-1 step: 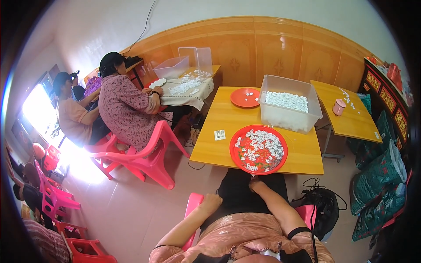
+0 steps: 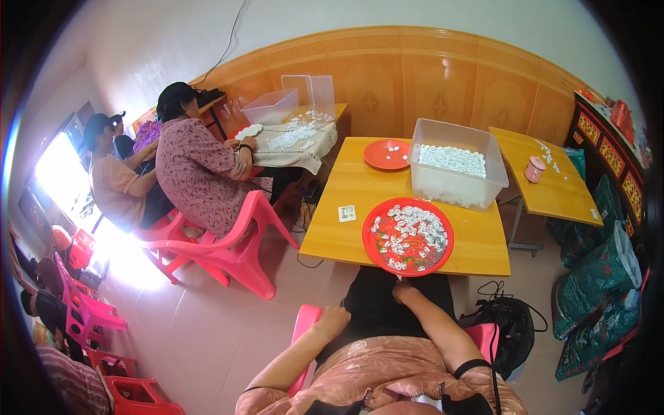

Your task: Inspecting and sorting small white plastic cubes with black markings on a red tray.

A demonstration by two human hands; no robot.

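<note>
My left hand [image 2: 335, 320] rests low beside my left thigh, near the pink chair's armrest, with its fingers curled; whatever it may hold is hidden. My right hand [image 2: 403, 290] is over my lap, just below the table edge and the red tray. Its fingers are closed, and a tiny white bit shows at their tips, too small to name. On the table's near edge stands the round red tray [image 2: 373, 243], its front rim jutting out above my lap. Many small white pieces with dark marks [image 2: 423, 225] lie in it, heaped thickest at the right.
Behind the tray are a clear plastic tub [image 2: 492, 181] of white pieces and a red plate [image 2: 375, 160] with a few pieces. A printed white card [image 2: 346, 213] lies at left. A pink lidded cup [image 2: 535, 169] stands on the right table. Co-workers [image 2: 207, 166] sit at left.
</note>
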